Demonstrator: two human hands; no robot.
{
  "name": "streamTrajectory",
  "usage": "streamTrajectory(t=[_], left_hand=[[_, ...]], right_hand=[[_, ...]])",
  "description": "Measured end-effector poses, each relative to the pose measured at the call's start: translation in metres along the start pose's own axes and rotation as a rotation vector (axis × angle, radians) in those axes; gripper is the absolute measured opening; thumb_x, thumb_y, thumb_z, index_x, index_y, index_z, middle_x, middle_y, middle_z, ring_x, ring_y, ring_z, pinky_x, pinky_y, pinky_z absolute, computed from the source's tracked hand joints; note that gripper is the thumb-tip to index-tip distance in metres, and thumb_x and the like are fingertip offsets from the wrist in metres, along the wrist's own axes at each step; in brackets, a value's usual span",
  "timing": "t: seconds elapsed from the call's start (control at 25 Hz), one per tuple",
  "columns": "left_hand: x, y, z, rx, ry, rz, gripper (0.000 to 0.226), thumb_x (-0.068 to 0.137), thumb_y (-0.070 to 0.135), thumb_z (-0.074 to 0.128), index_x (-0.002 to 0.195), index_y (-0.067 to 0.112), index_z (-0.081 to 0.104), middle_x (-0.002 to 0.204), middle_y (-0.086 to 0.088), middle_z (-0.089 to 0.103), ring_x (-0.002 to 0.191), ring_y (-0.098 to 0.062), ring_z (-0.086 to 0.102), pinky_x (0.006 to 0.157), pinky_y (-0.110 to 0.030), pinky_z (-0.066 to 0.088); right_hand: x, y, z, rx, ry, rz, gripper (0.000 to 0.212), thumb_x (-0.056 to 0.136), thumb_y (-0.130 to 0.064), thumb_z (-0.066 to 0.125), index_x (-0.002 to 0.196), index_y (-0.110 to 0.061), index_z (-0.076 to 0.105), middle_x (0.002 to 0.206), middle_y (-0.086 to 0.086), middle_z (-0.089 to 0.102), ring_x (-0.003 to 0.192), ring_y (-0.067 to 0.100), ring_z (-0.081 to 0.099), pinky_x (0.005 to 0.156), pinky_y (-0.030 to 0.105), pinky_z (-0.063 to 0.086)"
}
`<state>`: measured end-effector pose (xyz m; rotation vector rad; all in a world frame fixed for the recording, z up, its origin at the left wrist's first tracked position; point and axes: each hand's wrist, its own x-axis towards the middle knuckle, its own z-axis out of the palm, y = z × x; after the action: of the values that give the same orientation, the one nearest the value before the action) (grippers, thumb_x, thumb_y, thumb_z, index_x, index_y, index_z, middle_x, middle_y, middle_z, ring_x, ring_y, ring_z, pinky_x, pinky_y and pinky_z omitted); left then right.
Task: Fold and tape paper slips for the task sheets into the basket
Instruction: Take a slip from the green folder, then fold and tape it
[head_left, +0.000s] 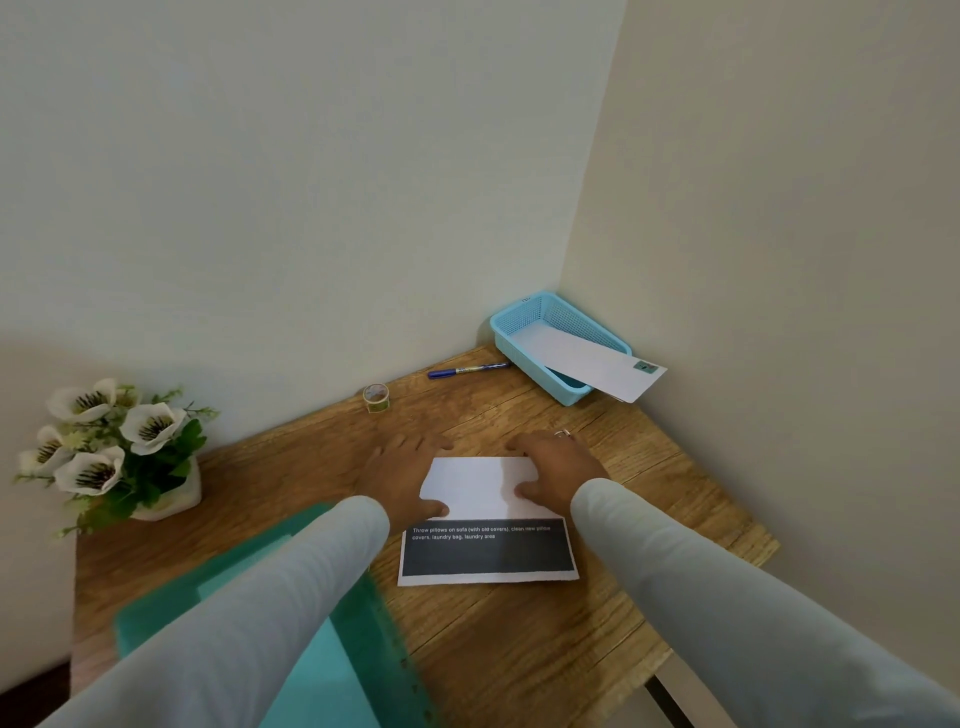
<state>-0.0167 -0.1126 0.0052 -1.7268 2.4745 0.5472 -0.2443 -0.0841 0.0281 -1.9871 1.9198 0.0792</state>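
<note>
A paper slip (485, 519) lies on the wooden table (519, 649), its far half folded over white and its near half a dark panel with white print. My left hand (402, 475) presses the fold's left edge, thumb on the paper. My right hand (553, 470), a ring on one finger, presses the right edge. A light blue basket (519, 340) stands in the far right corner with a folded white slip (592, 366) sticking out over its rim. A small roll of tape (376, 397) stands upright near the wall.
A blue pen (465, 370) lies by the wall left of the basket. A pot of white artificial flowers (111, 449) stands at the table's left edge. A teal folder (311, 654) lies under my left forearm. Walls close the corner behind and to the right.
</note>
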Motion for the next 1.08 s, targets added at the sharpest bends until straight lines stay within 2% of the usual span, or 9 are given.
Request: streamTrajectory(t=[0.16, 0.32, 0.48, 0.6, 0.72, 0.84, 1.0, 1.08], left_hand=[[0.001, -0.001, -0.005, 0.01, 0.172, 0.037, 0.053, 0.097, 0.043, 0.064, 0.145, 0.031, 0.046, 0.151, 0.003, 0.046, 0.14, -0.021, 0.038, 0.117, -0.041, 0.032], [0.003, -0.001, -0.008, -0.031, 0.311, 0.117, 0.029, 0.101, 0.031, 0.059, 0.129, 0.031, 0.059, 0.136, 0.007, 0.055, 0.129, -0.018, 0.044, 0.108, -0.036, 0.037], [-0.003, 0.004, 0.001, -0.06, 0.317, 0.144, 0.024, 0.102, 0.027, 0.056, 0.125, 0.029, 0.062, 0.13, 0.008, 0.058, 0.122, -0.016, 0.048, 0.102, -0.031, 0.04], [-0.013, 0.003, 0.019, -0.084, 0.285, 0.166, 0.025, 0.099, 0.019, 0.059, 0.12, 0.032, 0.062, 0.128, 0.01, 0.058, 0.117, -0.016, 0.052, 0.096, -0.026, 0.043], [-0.021, 0.001, 0.036, -0.095, 0.214, 0.152, 0.037, 0.098, 0.014, 0.06, 0.128, 0.036, 0.058, 0.139, 0.012, 0.052, 0.126, -0.014, 0.047, 0.107, -0.024, 0.038], [-0.023, 0.001, 0.047, -0.056, 0.164, 0.15, 0.041, 0.1, 0.031, 0.057, 0.14, 0.035, 0.05, 0.148, 0.011, 0.045, 0.136, -0.015, 0.041, 0.117, -0.03, 0.032], [-0.022, 0.002, 0.054, 0.005, 0.112, 0.121, 0.063, 0.092, 0.069, 0.049, 0.146, 0.038, 0.044, 0.155, 0.009, 0.038, 0.142, -0.019, 0.035, 0.12, -0.04, 0.027], [-0.021, 0.007, 0.057, 0.027, 0.126, 0.112, 0.067, 0.093, 0.073, 0.041, 0.149, 0.037, 0.043, 0.156, 0.007, 0.037, 0.143, -0.02, 0.032, 0.119, -0.042, 0.025]], right_hand=[[-0.004, 0.001, -0.013, 0.084, 0.106, -0.019, 0.036, 0.097, -0.029, 0.07, 0.131, -0.031, 0.061, 0.136, -0.005, 0.063, 0.131, 0.023, 0.052, 0.119, 0.044, 0.035], [-0.007, 0.001, -0.02, 0.107, 0.209, -0.039, 0.018, 0.1, -0.029, 0.064, 0.118, -0.03, 0.065, 0.127, -0.004, 0.065, 0.122, 0.022, 0.055, 0.113, 0.041, 0.041], [-0.013, 0.004, -0.01, 0.057, 0.275, -0.069, 0.014, 0.1, -0.029, 0.063, 0.114, -0.029, 0.066, 0.122, -0.005, 0.064, 0.117, 0.019, 0.054, 0.104, 0.033, 0.046], [-0.019, 0.006, 0.007, 0.027, 0.225, -0.09, 0.017, 0.099, -0.027, 0.064, 0.115, -0.03, 0.064, 0.124, -0.007, 0.062, 0.118, 0.018, 0.051, 0.102, 0.032, 0.045], [-0.023, 0.008, 0.025, -0.017, 0.154, -0.098, 0.027, 0.096, -0.023, 0.067, 0.121, -0.031, 0.061, 0.134, -0.007, 0.059, 0.124, 0.018, 0.049, 0.107, 0.031, 0.042], [-0.027, 0.009, 0.038, 0.001, 0.106, -0.096, 0.038, 0.097, -0.031, 0.066, 0.134, -0.032, 0.058, 0.148, -0.008, 0.05, 0.133, 0.019, 0.044, 0.114, 0.034, 0.038], [-0.028, 0.01, 0.051, 0.034, 0.045, -0.067, 0.063, 0.09, -0.064, 0.061, 0.144, -0.034, 0.049, 0.156, -0.009, 0.04, 0.14, 0.02, 0.036, 0.117, 0.039, 0.038], [-0.029, 0.01, 0.057, 0.047, 0.059, -0.062, 0.066, 0.093, -0.068, 0.051, 0.149, -0.034, 0.045, 0.16, -0.009, 0.035, 0.145, 0.02, 0.032, 0.12, 0.041, 0.032]])
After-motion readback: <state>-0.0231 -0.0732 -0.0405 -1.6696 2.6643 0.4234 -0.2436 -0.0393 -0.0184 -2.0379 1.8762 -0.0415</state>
